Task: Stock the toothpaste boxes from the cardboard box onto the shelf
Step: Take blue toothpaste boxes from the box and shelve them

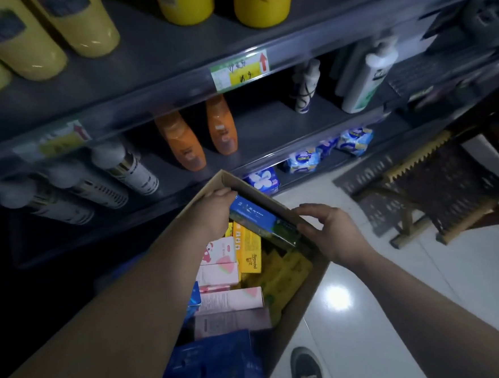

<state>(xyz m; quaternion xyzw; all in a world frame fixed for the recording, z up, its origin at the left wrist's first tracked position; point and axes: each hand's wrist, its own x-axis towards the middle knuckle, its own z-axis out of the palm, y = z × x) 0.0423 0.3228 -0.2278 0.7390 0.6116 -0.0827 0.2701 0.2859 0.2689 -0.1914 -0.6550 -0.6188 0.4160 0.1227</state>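
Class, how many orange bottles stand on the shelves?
2. One orange bottle and another to its right, both on the middle shelf. More may hide behind.

A price tag point(240, 70) on the front rail of the upper shelf point(159, 98) carries handwritten dark figures on its yellow patch, seemingly "8.9", beside a red arrow point(263, 61) pointing up. A second tag point(53, 141) further left on the same rail shows a like arrow, but its writing is blurred. In the cardboard box point(251, 188), a yellow carton point(249, 249) bears a dark brand word that is not surely legible. White lettering on the blue toothpaste box point(254, 216) and fine print on a pink carton point(229, 301) are too small to read.
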